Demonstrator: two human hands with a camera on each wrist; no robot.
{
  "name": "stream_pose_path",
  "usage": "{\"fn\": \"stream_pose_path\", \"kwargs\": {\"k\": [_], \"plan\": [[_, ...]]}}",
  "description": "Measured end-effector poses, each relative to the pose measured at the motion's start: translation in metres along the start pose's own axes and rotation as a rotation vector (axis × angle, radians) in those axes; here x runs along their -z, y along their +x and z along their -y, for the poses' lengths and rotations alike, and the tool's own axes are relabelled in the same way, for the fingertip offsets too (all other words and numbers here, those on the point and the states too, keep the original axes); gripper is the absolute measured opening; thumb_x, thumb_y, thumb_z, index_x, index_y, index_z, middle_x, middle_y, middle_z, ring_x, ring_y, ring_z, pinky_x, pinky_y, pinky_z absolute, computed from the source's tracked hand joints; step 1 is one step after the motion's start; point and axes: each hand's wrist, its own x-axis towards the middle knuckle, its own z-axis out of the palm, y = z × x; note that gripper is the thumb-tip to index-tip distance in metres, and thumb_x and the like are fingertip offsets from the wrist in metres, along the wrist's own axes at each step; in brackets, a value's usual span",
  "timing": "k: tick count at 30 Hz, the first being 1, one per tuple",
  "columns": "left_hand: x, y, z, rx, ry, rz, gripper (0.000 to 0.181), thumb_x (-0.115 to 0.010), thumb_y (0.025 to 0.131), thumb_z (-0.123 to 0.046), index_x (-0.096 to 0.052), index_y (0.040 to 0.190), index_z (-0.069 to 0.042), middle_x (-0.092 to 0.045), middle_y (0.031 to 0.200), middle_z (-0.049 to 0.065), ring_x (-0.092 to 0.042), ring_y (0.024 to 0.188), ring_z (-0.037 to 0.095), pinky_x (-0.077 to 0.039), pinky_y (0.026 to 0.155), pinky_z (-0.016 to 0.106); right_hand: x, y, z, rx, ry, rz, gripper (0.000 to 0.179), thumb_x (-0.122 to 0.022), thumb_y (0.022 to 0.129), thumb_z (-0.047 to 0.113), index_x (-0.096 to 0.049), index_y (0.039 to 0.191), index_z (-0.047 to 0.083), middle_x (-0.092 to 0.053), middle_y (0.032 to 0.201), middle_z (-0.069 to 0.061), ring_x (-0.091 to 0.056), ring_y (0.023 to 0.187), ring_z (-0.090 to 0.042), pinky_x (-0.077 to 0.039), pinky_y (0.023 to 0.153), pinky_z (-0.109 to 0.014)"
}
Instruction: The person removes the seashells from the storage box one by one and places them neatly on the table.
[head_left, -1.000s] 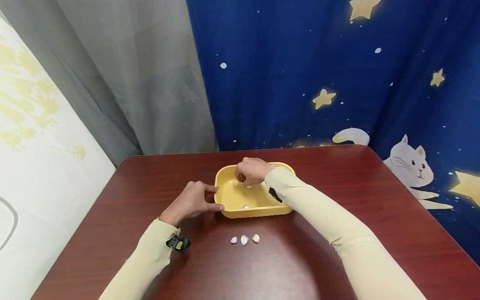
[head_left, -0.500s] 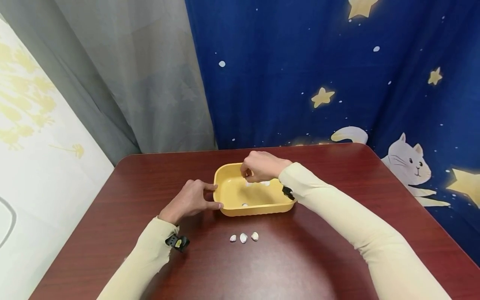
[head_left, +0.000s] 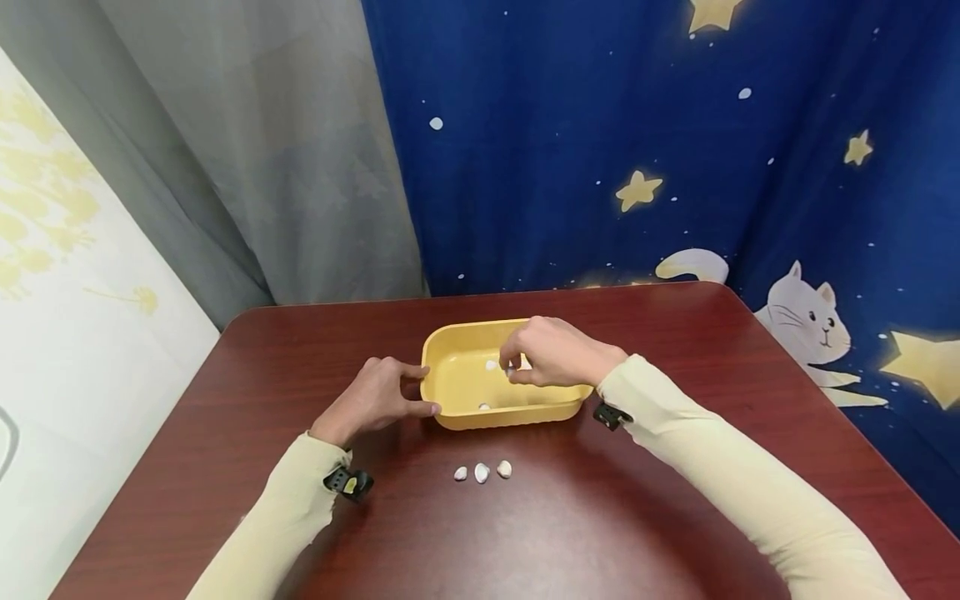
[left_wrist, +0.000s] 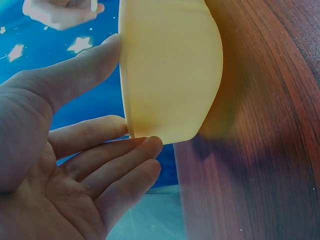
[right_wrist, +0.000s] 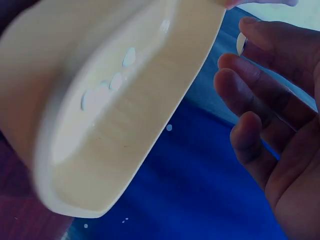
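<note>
A yellow plastic basin (head_left: 465, 417) stands on the table, with several small white shells inside, clearest in the right wrist view, such as this shell (right_wrist: 129, 57). My left hand (head_left: 378, 396) holds the basin's left end, thumb toward the near corner and forefinger farther back along the rim. Over the basin's right half, my right hand (head_left: 558, 354) pinches a small white shell (right_wrist: 241, 44) between thumb and forefinger. The right hand hides part of the basin floor. In front of the basin lie three shells in a row: a left shell (head_left: 461, 473), a middle shell (head_left: 482, 472) and a right shell (head_left: 504, 469).
The dark red wooden table (head_left: 300, 333) ends at the back against a grey curtain (head_left: 322, 167) and a blue star-patterned curtain (head_left: 540, 167). A white patterned cloth (head_left: 90, 350) borders the left side. Black wrist straps sit on both sleeves.
My right hand has moved rightward within the basin's area, and a shell now shows at its fingertips. My left hand stays on the basin's end. The three table shells keep their places.
</note>
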Motion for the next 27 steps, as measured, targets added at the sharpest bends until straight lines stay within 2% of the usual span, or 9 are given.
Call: {"fn": "stream_pose_path", "kwargs": {"k": [4, 8, 11, 18, 22, 27], "plan": [[0.0, 0.001, -0.001, -0.006, 0.014, 0.0, 0.069, -0.087, 0.076, -0.04, -0.066, 0.133, -0.008, -0.074, 0.12, 0.011, -0.049, 0.075, 0.016, -0.04, 0.059, 0.026, -0.003, -0.016, 0.005, 0.014, -0.006, -0.053, 0.004, -0.076, 0.086, 0.019, -0.076, 0.084, 0.022, -0.071, 0.078, 0.009, -0.059, 0.067, -0.005, -0.049, 0.066, -0.024], [0.0, 0.001, -0.002, -0.011, 0.024, -0.005, 0.068, -0.087, 0.076, -0.04, -0.067, 0.132, -0.007, -0.072, 0.126, 0.011, -0.052, 0.081, 0.017, -0.043, 0.067, 0.026, -0.009, -0.029, 0.013, 0.011, 0.013, -0.095, 0.005, -0.076, 0.085, 0.016, -0.076, 0.084, 0.021, -0.07, 0.077, 0.008, -0.064, 0.071, -0.009, -0.052, 0.069, -0.026], [-0.001, 0.001, -0.002, -0.003, 0.022, -0.008, 0.068, -0.087, 0.076, -0.04, -0.066, 0.132, -0.007, -0.072, 0.126, 0.012, -0.052, 0.08, 0.018, -0.044, 0.067, 0.027, -0.015, -0.037, 0.021, 0.011, 0.021, -0.107, 0.005, -0.076, 0.084, 0.016, -0.077, 0.086, 0.021, -0.07, 0.079, 0.008, -0.066, 0.074, -0.009, -0.054, 0.071, -0.027], [-0.005, 0.0, -0.002, 0.003, 0.016, -0.002, 0.069, -0.086, 0.076, -0.042, -0.066, 0.133, -0.008, -0.073, 0.124, 0.012, -0.051, 0.079, 0.018, -0.043, 0.066, 0.027, -0.029, -0.055, 0.04, 0.047, 0.043, -0.091, 0.006, -0.075, 0.084, 0.014, -0.076, 0.085, 0.019, -0.066, 0.078, 0.009, -0.061, 0.071, -0.006, -0.051, 0.065, -0.021], [-0.004, 0.0, -0.003, 0.003, 0.018, -0.005, 0.069, -0.087, 0.076, -0.041, -0.066, 0.133, -0.008, -0.075, 0.119, 0.011, -0.05, 0.075, 0.017, -0.042, 0.063, 0.027, -0.038, -0.062, 0.049, 0.057, -0.002, -0.084, 0.008, -0.076, 0.083, 0.015, -0.074, 0.084, 0.022, -0.063, 0.075, 0.01, -0.057, 0.067, -0.002, -0.049, 0.061, -0.02], [-0.002, 0.0, -0.002, 0.013, 0.018, -0.002, 0.069, -0.086, 0.076, -0.042, -0.065, 0.134, -0.009, -0.074, 0.12, 0.011, -0.05, 0.076, 0.017, -0.043, 0.062, 0.027, -0.05, -0.066, 0.056, 0.059, -0.066, -0.058, 0.012, -0.077, 0.082, 0.017, -0.068, 0.076, 0.021, -0.059, 0.071, 0.009, -0.055, 0.063, -0.004, -0.046, 0.057, -0.022]]}}
